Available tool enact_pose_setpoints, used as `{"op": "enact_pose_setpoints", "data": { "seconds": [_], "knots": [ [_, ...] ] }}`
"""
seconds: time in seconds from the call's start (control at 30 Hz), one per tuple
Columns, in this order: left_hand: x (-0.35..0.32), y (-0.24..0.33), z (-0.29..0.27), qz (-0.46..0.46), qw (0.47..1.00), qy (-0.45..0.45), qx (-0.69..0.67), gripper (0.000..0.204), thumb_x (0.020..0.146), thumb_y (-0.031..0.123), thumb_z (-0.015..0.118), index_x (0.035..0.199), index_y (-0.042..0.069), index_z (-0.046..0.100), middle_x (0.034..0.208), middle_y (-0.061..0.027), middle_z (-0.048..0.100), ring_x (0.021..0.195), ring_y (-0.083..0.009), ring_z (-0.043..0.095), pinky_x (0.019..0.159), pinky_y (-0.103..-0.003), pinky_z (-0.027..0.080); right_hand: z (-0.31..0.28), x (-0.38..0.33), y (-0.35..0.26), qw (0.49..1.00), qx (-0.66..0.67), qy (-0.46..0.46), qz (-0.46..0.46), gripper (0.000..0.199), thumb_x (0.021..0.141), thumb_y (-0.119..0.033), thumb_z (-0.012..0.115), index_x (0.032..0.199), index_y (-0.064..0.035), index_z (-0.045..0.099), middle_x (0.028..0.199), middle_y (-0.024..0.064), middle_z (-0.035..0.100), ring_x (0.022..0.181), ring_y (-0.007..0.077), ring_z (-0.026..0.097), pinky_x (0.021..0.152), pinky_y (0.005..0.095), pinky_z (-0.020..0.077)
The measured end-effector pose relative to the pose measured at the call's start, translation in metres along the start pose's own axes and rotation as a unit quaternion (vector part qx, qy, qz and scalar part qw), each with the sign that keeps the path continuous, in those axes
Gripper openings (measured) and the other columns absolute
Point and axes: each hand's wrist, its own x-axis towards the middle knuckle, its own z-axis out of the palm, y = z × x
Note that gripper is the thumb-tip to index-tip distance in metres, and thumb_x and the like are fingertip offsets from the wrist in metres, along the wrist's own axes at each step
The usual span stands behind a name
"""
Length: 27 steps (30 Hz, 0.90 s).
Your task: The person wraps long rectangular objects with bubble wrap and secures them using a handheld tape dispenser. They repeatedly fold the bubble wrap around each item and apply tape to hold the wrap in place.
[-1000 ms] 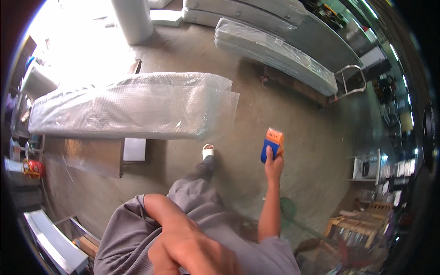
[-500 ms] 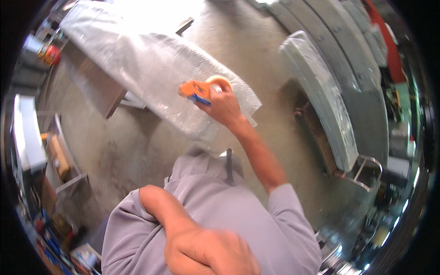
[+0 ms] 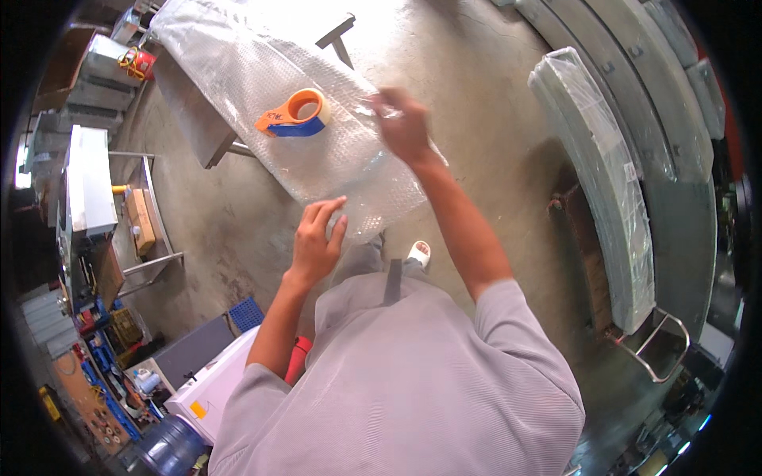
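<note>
A sheet of clear bubble wrap (image 3: 317, 163) lies over a long bench and hangs past its near end. On it rests an orange and blue tape dispenser (image 3: 295, 115) with a roll of tape, touched by neither hand. My right hand (image 3: 403, 123), somewhat blurred, is closed at the wrap's right edge, where a bright fold of film shows by the fingertips. My left hand (image 3: 317, 242) hovers by the wrap's near left edge, fingers loosely bent and apart, holding nothing.
To the right, a long film-wrapped piece (image 3: 599, 182) lies on a brown support beside long grey panels (image 3: 667, 143). A metal-framed stand (image 3: 151, 214) and a white box (image 3: 91, 178) are at the left. Tools and a blue water jug (image 3: 175, 444) sit lower left.
The tape dispenser has left my right hand and now lies on the bubble wrap. My right hand has moved up to the wrap's right edge. My left hand has reached forward from my chest.
</note>
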Motion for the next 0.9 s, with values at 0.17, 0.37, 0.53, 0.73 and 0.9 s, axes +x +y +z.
{"op": "enact_pose_setpoints", "data": {
  "seconds": [0.17, 0.37, 0.53, 0.73, 0.9],
  "knots": [
    [0.051, -0.036, 0.039, 0.139, 0.966, -0.081, 0.201, 0.063, 0.099, 0.029, 0.065, 0.155, 0.012, 0.042, 0.162, -0.0184, 0.034, 0.151, -0.0355, 0.03, 0.121, -0.049, 0.028, -0.129, -0.101, 0.044, 0.888, -0.055, 0.173, 0.422, 0.05, 0.102, -0.048, 0.061, 0.095, 0.0008, 0.069, 0.077, 0.0107, 0.072, 0.067, 0.0175, 0.068, 0.064, 0.0343, 0.0528],
    [0.096, -0.051, 0.107, 0.235, 0.88, -0.228, 0.343, 0.076, 0.103, 0.053, 0.05, 0.165, 0.019, 0.024, 0.174, -0.0156, 0.007, 0.161, -0.0325, 0.003, 0.128, -0.054, 0.002, -0.089, -0.206, 0.027, 0.828, 0.252, -0.016, 0.5, 0.077, 0.093, -0.065, 0.066, 0.131, 0.0024, 0.062, 0.116, 0.0138, 0.072, 0.103, 0.0187, 0.068, 0.084, 0.034, 0.0524],
    [0.074, -0.044, 0.128, 0.237, 0.878, -0.247, 0.335, 0.076, 0.103, 0.045, 0.052, 0.165, 0.013, 0.022, 0.173, -0.0186, 0.007, 0.161, -0.0333, 0.004, 0.126, -0.058, -0.003, -0.044, -0.215, 0.028, 0.861, 0.244, 0.018, 0.446, 0.063, 0.096, -0.046, 0.072, 0.131, 0.0046, 0.062, 0.115, 0.0155, 0.073, 0.106, 0.0205, 0.067, 0.089, 0.0354, 0.0529],
    [0.02, -0.039, 0.108, 0.197, 0.943, -0.115, 0.244, 0.075, 0.095, 0.027, 0.059, 0.16, 0.005, 0.029, 0.166, -0.0257, 0.024, 0.155, -0.0403, 0.017, 0.124, -0.053, 0.012, -0.066, -0.228, 0.033, 0.848, 0.267, -0.022, 0.456, 0.049, 0.101, -0.043, 0.065, 0.121, 0.0017, 0.068, 0.101, 0.0104, 0.075, 0.092, 0.0169, 0.069, 0.085, 0.0342, 0.0522],
    [-0.047, -0.107, 0.073, -0.185, 0.972, 0.129, 0.062, 0.056, 0.095, 0.021, 0.057, 0.147, 0.002, 0.05, 0.15, -0.0251, 0.048, 0.139, -0.0367, 0.046, 0.115, -0.047, 0.036, -0.113, -0.246, 0.043, 0.796, 0.276, -0.042, 0.537, 0.065, 0.097, -0.056, 0.066, 0.124, 0.0038, 0.068, 0.098, 0.0108, 0.074, 0.091, 0.0168, 0.069, 0.078, 0.0316, 0.0517]
  ]
}}
